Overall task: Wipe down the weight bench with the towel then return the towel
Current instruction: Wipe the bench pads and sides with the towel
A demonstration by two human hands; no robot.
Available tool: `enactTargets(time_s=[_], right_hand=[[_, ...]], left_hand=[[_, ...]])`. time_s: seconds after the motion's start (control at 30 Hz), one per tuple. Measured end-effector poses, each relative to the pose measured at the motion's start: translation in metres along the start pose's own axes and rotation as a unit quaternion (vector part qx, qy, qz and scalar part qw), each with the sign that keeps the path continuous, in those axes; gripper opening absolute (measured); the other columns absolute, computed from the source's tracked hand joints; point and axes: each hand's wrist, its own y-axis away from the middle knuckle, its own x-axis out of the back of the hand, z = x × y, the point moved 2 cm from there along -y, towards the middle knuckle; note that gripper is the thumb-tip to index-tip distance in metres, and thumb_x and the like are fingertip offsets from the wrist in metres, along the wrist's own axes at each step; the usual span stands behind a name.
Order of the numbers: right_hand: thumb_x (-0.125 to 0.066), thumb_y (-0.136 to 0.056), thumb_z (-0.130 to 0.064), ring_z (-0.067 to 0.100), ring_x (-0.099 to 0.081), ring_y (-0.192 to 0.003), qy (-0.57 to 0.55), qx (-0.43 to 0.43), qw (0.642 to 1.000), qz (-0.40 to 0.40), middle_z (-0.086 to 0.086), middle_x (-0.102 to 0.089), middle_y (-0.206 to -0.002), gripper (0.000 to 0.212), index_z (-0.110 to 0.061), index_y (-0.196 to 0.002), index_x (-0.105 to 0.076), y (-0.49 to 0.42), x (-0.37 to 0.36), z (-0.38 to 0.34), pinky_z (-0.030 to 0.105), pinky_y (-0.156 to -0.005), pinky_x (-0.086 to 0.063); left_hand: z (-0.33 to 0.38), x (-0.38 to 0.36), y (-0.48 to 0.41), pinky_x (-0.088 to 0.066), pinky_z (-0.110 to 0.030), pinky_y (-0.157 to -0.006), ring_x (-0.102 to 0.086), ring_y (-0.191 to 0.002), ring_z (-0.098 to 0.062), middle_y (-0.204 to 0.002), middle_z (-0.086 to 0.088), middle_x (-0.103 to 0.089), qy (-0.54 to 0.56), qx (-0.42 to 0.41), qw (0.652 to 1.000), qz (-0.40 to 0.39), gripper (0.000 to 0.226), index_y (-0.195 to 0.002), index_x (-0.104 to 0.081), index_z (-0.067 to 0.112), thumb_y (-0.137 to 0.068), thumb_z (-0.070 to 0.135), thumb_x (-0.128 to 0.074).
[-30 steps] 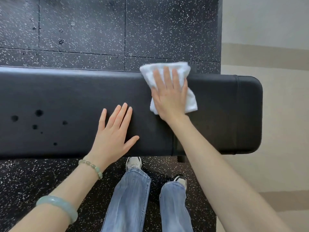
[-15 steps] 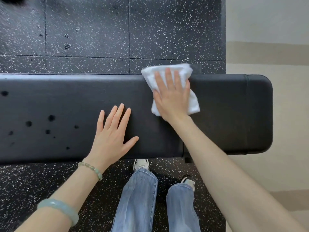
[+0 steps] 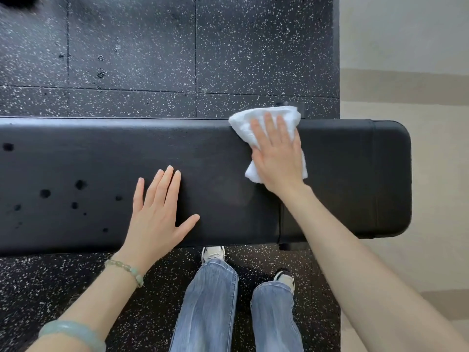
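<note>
I am pressing my right hand [image 3: 278,158] flat, fingers stretched out and close together, on top of the crumpled white cloth towel [image 3: 247,125], so this grip is open and is pinning the towel rather than closing round it. The towel is lying on the far edge of the long black padded weight bench [image 3: 101,158], toward its right end, with part of it hanging past that edge. My left hand [image 3: 157,212] is resting palm down and open on the bare padding nearer me, well apart from the towel, gripping nothing. I am standing on the black speckled rubber floor [image 3: 142,47], my blue jeans [image 3: 210,308] just beside the table's near edge.
</note>
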Motion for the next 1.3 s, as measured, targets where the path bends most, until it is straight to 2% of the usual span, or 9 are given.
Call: enactTargets(time_s=[0.17,0.3,0.4,0.57,0.7,0.87,0.97,1.1,1.3], right_hand=[[-0.034,-0.088,-0.029,0.034,-0.035,-0.136,-0.03,-0.079,0.996,0.019,0.012,-0.039,-0.148,0.055,-0.017,-0.141,-0.044,0.012,-0.006,-0.047,0.051,-0.106,-0.017],[-0.035,-0.089,-0.03,0.032,-0.026,-0.139,-0.064,0.018,0.998,0.005,0.012,-0.035,-0.15,0.055,-0.016,-0.142,-0.041,0.043,-0.011,-0.102,0.05,-0.108,-0.016],[-0.036,-0.086,-0.03,0.029,-0.022,-0.14,-0.023,0.07,0.997,-0.017,0.011,-0.034,-0.151,0.058,-0.018,-0.143,-0.04,0.065,-0.013,-0.094,0.05,-0.107,-0.019],[-0.039,-0.089,-0.026,0.03,-0.026,-0.14,0.008,-0.044,0.999,0.003,0.01,-0.034,-0.151,0.057,-0.019,-0.145,-0.033,0.089,-0.012,-0.032,0.049,-0.108,-0.018],[-0.034,-0.091,-0.031,0.031,-0.02,-0.142,-0.054,-0.146,0.988,0.015,0.012,-0.025,-0.154,0.057,-0.018,-0.147,-0.03,0.092,-0.011,-0.076,0.051,-0.11,-0.013],[-0.033,-0.09,-0.033,0.028,-0.011,-0.145,-0.079,-0.024,0.996,-0.042,0.01,-0.022,-0.156,0.06,-0.018,-0.148,-0.031,0.108,-0.015,-0.148,0.051,-0.113,-0.011],[-0.035,-0.087,-0.031,0.027,-0.016,-0.142,-0.061,0.004,0.997,-0.039,0.01,-0.03,-0.153,0.06,-0.017,-0.145,-0.036,0.116,-0.017,-0.118,0.051,-0.11,-0.012],[-0.035,-0.09,-0.031,0.029,-0.019,-0.141,-0.022,-0.044,0.999,-0.022,0.012,-0.031,-0.152,0.057,-0.016,-0.145,-0.034,0.139,-0.015,-0.048,0.052,-0.109,-0.015],[-0.031,-0.093,-0.03,0.03,-0.02,-0.142,-0.015,-0.068,0.997,-0.028,0.013,-0.028,-0.153,0.055,-0.015,-0.145,-0.035,0.144,-0.014,-0.044,0.052,-0.111,-0.014]], left_hand=[[-0.004,0.0,0.004,-0.004,-0.051,-0.117,-0.018,-0.144,-0.03,-0.155,-0.014,-0.024,0.012,0.012,1.0,-0.003,0.089,-0.149,-0.024,0.004,-0.083,0.061,-0.038],[-0.007,-0.002,0.007,-0.001,-0.049,-0.118,-0.015,-0.145,-0.028,-0.157,-0.013,-0.02,0.012,0.01,1.0,-0.007,0.091,-0.15,-0.022,0.005,-0.082,0.063,-0.038],[-0.009,-0.003,0.009,0.0,-0.048,-0.118,-0.015,-0.145,-0.028,-0.157,-0.014,-0.021,0.011,0.003,1.0,-0.01,0.092,-0.149,-0.023,0.004,-0.081,0.064,-0.039],[-0.015,-0.003,0.019,-0.005,-0.05,-0.118,-0.02,-0.144,-0.03,-0.154,-0.014,-0.026,-0.001,-0.006,1.0,-0.017,0.092,-0.148,-0.026,0.004,-0.081,0.064,-0.039],[-0.021,-0.003,0.023,-0.002,-0.048,-0.118,-0.021,-0.144,-0.029,-0.155,-0.014,-0.026,0.001,-0.013,1.0,-0.022,0.091,-0.148,-0.026,0.004,-0.081,0.064,-0.039],[-0.023,-0.006,0.022,0.0,-0.047,-0.118,-0.017,-0.144,-0.026,-0.156,-0.012,-0.023,0.012,-0.017,1.0,-0.013,0.091,-0.15,-0.024,0.006,-0.081,0.064,-0.038],[-0.023,-0.008,0.022,0.0,-0.048,-0.117,-0.016,-0.145,-0.025,-0.157,-0.01,-0.022,0.001,-0.016,1.0,-0.013,0.093,-0.15,-0.023,0.007,-0.079,0.066,-0.037],[-0.023,-0.01,0.023,0.0,-0.049,-0.117,-0.011,-0.146,-0.021,-0.159,-0.006,-0.017,0.009,-0.004,1.0,-0.009,0.094,-0.152,-0.019,0.01,-0.08,0.069,-0.035],[-0.022,-0.005,0.021,0.008,-0.047,-0.116,-0.005,-0.147,-0.016,-0.16,0.0,-0.01,0.026,0.003,1.0,-0.007,0.094,-0.153,-0.017,0.015,-0.082,0.06,-0.059]])
